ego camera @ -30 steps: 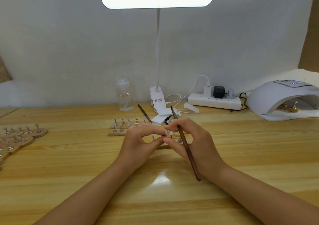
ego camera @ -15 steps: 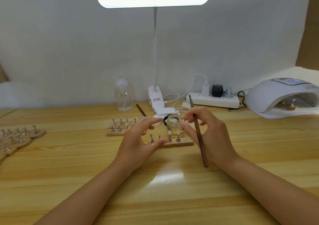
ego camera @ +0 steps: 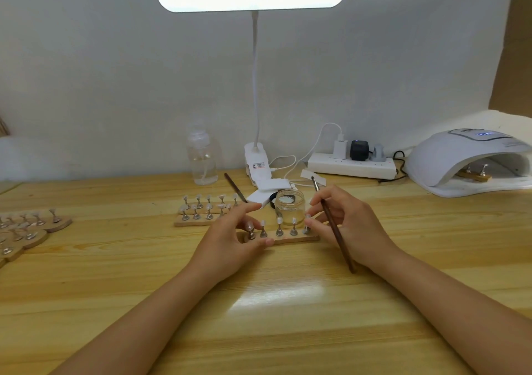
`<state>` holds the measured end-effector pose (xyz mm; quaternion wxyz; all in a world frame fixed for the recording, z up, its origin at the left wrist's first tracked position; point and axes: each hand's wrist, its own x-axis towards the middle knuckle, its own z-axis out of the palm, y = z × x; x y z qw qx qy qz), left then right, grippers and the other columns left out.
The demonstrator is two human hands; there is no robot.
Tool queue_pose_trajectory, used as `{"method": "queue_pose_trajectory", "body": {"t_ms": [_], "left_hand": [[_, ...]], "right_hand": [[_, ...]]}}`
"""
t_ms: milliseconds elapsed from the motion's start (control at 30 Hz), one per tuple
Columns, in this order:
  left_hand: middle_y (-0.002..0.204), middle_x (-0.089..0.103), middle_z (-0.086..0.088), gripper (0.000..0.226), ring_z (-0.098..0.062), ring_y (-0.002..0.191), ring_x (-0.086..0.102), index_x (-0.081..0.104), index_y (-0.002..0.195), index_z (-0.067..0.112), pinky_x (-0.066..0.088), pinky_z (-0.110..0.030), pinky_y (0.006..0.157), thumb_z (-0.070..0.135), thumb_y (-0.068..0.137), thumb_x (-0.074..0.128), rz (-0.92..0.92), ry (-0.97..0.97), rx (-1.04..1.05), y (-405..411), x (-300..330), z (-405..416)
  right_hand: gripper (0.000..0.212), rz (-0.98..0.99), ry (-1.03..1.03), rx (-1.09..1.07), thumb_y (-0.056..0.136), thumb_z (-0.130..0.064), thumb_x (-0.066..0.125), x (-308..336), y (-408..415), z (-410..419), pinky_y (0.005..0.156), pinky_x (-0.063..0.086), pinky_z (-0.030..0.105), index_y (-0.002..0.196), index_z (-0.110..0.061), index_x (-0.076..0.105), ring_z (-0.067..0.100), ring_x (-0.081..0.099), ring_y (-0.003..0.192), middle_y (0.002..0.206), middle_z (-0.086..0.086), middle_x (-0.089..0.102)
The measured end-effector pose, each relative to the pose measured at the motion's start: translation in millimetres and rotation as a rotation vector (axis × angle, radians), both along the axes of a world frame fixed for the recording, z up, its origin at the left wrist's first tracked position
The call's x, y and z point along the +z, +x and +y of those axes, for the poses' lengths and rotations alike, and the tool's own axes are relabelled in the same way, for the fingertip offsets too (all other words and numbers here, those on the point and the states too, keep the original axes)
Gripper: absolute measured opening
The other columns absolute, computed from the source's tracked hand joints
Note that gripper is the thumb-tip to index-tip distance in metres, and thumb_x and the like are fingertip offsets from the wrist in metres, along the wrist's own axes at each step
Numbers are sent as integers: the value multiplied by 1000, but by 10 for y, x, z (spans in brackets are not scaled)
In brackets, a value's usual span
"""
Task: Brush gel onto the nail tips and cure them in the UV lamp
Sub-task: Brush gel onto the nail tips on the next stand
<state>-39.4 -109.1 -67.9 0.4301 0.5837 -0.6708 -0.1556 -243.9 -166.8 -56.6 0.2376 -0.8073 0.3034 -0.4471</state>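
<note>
- A second ago both hands were bunched together over the wooden strip (ego camera: 290, 240), hiding most of its nail tips (ego camera: 278, 221); now they have drawn apart to its two ends and the row of five tips on metal pegs shows between them
- The glass jar (ego camera: 289, 208), covered earlier, now stands in plain view just behind the strip, toward 12 o'clock
- The left hand (ego camera: 230, 242) pinches the strip's 9 o'clock end, thumb at the near edge, fingers arched over the first peg
- The right hand (ego camera: 349, 225) touches the 3 o'clock end with its fingertips while its curled fingers grip the brush (ego camera: 334, 225); the brush now stands steeper, its bristle end pointing to 12 o'clock, its handle end to 5 o'clock
- The strip lies flat at the middle of the table (ego camera: 259, 302), long side running 9 to 3 o'clock; its tips are small, pale and whitish
- The UV lamp (ego camera: 449, 161) sits at 2 o'clock, well apart, with another wooden holder (ego camera: 475, 176) inside its opening
- A second rack of tips (ego camera: 201, 214) lies at 10 o'clock of the strip, and more holders (ego camera: 31, 225) at the far 9 o'clock edge
</note>
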Motion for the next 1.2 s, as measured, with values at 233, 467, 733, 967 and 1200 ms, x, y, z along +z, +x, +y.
{"method": "queue_pose_trajectory", "body": {"t_ms": [233,467,733,967,1200], "left_hand": [[89,62,7,51,6,91,54,48,113,37,33,5,72,18,74,74,-18,15,-12,14,-4,-6],[91,63,8,49,3,93,53,48,111,39,33,4,72,18,75,73,-32,7,-12,16,-6,-7],[88,61,14,44,2,96,54,50,105,43,35,-2,76,18,77,72,-17,-7,6,16,-7,6],[93,62,11,40,0,96,56,51,97,44,38,-5,77,18,76,73,-7,-34,11,6,29,25],[90,61,12,42,4,94,55,50,96,44,35,-3,74,16,75,73,21,-55,36,-3,43,38]], "right_hand": [[25,72,-6,8,76,-23,72,-21,-4,-32,68,52,20,84,-34,51,2,63,73,80,-6,66],[41,28,-52,-192,86,-56,16,38,-118,-93,52,35,19,105,-43,50,-2,53,57,62,-4,57],[16,407,-258,-308,90,-28,53,30,-144,-112,59,44,23,104,-23,57,10,57,77,85,-9,59],[31,635,-230,-364,90,-28,53,48,-101,-110,72,45,23,120,-39,51,14,56,94,108,-4,57],[32,670,-297,-270,95,-19,46,10,-109,-137,80,42,22,123,-32,56,9,49,111,123,-10,58]]}}
